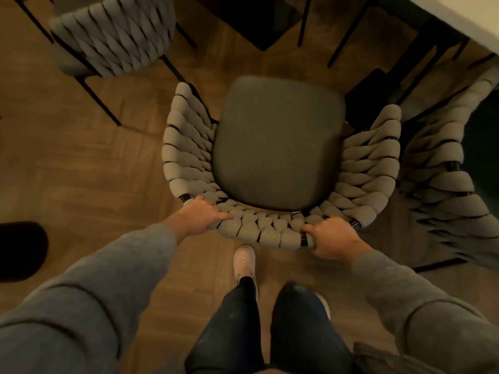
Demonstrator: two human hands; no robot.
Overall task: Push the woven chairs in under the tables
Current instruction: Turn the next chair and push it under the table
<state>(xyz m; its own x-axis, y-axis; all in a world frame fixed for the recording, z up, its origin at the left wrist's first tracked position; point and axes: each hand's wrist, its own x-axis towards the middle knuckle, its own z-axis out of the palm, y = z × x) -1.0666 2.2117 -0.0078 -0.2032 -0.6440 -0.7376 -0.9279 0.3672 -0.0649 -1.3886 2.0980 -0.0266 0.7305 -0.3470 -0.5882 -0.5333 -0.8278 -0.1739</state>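
Observation:
A woven chair [278,147] with a thick grey rope back and a dark seat cushion stands directly below me on the wooden floor. My left hand [201,215] grips the left part of its curved back rim. My right hand [333,240] is closed around the right part of the same rim. The white table [459,14] shows as a pale edge at the top right, with black legs under it. The chair's seat front points toward those legs and lies short of the table edge.
A second woven chair [116,39] stands at the top left on thin black legs. A third woven chair [442,168] sits close on the right, beside the table. My feet and legs [244,259] are just behind the held chair. A dark object [19,249] lies at the left edge.

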